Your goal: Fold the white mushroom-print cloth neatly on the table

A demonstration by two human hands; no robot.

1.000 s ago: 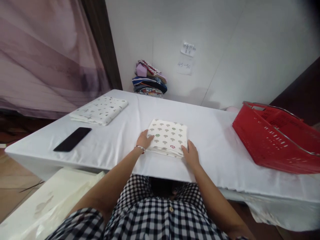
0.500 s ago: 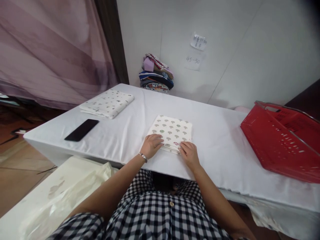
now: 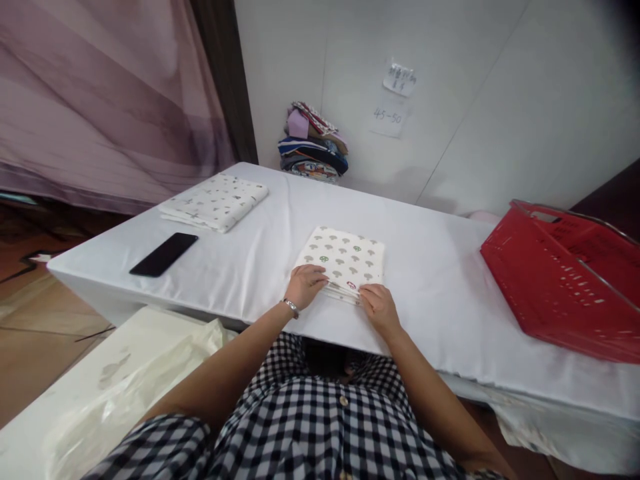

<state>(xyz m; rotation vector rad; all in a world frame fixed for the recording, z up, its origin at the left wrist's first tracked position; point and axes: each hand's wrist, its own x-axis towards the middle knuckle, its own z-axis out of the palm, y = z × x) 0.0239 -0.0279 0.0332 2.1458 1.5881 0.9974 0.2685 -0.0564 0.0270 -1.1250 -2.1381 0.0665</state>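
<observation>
1. White cloth covers the long table, which runs from the mauve curtain on one side towards the pale wall on the other.
2. Tilted on the table's right end sits a red plastic shopping basket with a wire handle, well apart from the hands.
3. At the far left corner lies a folded white cloth with small grey prints; behind it, against the wall, is a stack of folded coloured fabrics.
4. Near the front edge, in the middle, lies the folded white cloth printed with little mushroom shapes, flat and squared.
5. A black phone lies face down near the left front edge.
6. The left hand, a bracelet at its wrist, rests on the mushroom cloth's near left corner, fingers curled over the edge.
7. The right hand pinches the near right corner, fingertips on the layered edge.
8. Two paper notes are stuck on the wall.
</observation>
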